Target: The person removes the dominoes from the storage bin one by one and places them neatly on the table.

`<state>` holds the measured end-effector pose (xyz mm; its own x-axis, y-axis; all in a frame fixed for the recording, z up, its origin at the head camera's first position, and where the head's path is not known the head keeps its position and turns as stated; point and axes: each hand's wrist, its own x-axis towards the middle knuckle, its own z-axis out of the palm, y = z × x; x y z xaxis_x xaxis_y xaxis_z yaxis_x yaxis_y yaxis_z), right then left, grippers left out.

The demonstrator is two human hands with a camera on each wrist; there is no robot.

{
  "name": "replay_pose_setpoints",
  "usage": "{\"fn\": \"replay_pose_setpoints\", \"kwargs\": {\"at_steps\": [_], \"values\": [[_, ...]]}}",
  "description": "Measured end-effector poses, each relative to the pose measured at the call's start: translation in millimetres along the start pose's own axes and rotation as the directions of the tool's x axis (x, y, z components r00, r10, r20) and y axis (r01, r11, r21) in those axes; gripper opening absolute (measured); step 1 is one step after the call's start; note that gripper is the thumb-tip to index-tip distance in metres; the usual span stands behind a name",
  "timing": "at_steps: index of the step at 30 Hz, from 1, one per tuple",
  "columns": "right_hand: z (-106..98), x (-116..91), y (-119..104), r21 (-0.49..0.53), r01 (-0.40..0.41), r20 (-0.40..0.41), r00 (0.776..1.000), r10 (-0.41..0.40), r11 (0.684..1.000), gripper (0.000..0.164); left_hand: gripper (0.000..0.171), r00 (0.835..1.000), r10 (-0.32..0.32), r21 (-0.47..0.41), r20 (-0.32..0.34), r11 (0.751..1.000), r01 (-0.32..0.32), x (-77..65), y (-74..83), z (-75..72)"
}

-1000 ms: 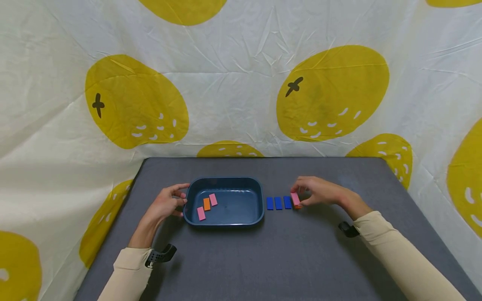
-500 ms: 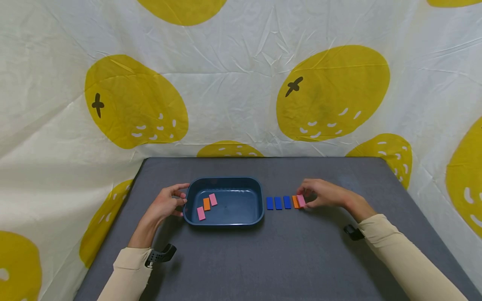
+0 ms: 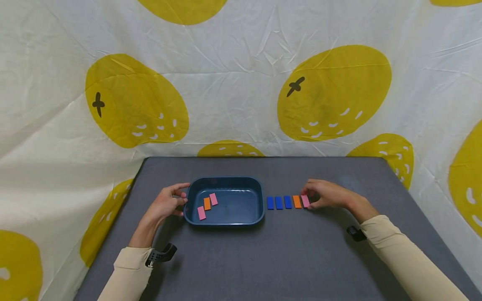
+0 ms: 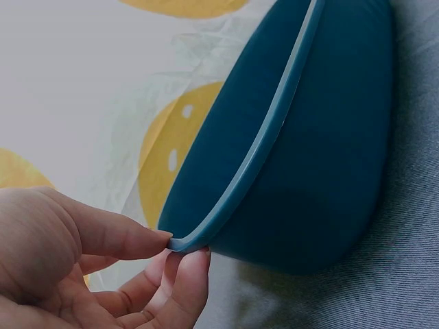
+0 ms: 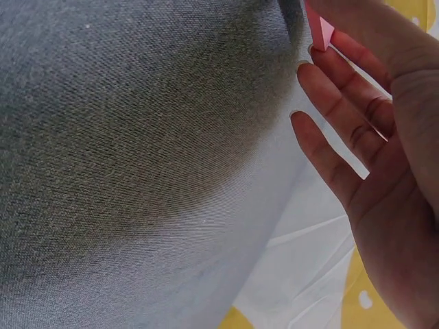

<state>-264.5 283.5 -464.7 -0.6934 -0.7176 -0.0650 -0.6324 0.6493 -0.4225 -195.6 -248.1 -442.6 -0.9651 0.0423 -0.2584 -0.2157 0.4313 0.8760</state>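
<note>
A dark blue tray [image 3: 241, 222] stands left of centre on the table. My left hand [image 3: 165, 202] pinches its left rim between thumb and fingertips, as the left wrist view shows up close. To the tray's right runs a row of small blocks: three blue blocks [image 3: 279, 203], an orange block [image 3: 297, 202] and, at the right end, a pink block [image 3: 305, 201]. That pink block is pinched between thumb and fingers of my right hand [image 3: 327, 194], close beside the orange one. Inside the tray lie two pink blocks [image 3: 201, 213] and one orange block [image 3: 207, 204].
A grey cloth covers the table [image 3: 241, 263]. Behind it hangs a white curtain [image 3: 233, 100] printed with large yellow fruit. Dark bands [image 3: 162, 254] are worn on both wrists.
My right hand has carried the pink block rightward, from over the orange block to just right of it, and lowered it into line with the row. The left hand stays at the tray.
</note>
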Motion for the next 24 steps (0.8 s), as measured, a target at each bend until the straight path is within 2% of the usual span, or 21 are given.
{"fn": "replay_pose_setpoints", "kwargs": {"at_steps": [17,24], "values": [[-0.1,1.6,-1.6,-0.070,-0.043,0.021,0.999,0.045,0.997,0.040,0.053,1.000,0.009,-0.014,0.008,1.000,-0.009,0.2,-0.8,-1.3],[-8.8,4.7,-11.7,-0.086,-0.020,0.005,1.000,0.021,0.996,0.039,0.053,1.000,0.002,-0.016,0.003,1.000,-0.002,0.2,-0.6,-0.9]]}}
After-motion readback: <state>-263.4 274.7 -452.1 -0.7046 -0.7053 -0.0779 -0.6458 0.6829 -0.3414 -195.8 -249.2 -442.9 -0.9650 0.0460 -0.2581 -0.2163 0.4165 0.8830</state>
